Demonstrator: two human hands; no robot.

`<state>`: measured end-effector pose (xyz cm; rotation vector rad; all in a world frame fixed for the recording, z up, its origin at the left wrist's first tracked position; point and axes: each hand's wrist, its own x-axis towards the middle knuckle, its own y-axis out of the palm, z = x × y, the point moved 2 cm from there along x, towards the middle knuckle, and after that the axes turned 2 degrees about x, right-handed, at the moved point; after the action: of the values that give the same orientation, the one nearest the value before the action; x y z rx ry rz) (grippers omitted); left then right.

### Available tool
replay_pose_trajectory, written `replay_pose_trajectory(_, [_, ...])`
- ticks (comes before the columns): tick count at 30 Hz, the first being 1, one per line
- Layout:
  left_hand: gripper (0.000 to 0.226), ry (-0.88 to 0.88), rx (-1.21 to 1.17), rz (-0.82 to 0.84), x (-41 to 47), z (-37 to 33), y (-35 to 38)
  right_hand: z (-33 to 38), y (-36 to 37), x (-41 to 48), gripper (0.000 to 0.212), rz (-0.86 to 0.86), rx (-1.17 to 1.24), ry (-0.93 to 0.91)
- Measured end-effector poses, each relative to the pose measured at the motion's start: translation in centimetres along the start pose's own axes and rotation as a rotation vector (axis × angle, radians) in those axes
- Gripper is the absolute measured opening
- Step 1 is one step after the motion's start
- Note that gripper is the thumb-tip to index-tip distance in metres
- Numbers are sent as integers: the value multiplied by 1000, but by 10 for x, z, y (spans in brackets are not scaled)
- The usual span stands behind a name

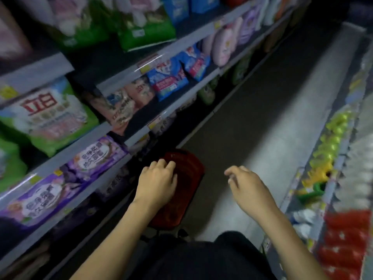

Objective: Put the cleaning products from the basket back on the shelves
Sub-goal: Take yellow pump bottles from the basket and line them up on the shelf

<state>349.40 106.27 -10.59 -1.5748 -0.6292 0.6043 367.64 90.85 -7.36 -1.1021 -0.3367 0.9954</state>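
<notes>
Shelves (pixel 66 156) left, yellow bottles (pixel 331 142) right

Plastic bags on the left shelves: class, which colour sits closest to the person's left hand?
The purple plastic bags, right beside the left hand. The green bags sit one level higher; the blue bags lie farther down the aisle.
</notes>
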Motion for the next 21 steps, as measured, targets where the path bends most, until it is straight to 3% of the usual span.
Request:
replay_pose_trajectory(4, [28,-153,-38,8,22,26,9,22,0,64,23,53,-4,-111])
replay_pose_trajectory(11, [25,-614,-215,104,16,55,57,52,38,174,21,427,-64,-303])
replay_pose_trajectory(16, [21,-957,-351,184,10,36,97,57,71,247,30,692,-201,-474])
replay_pose_trajectory(21, [24,-1317,-642,207,7,-6,157,55,118,308,22,946,-405,-625])
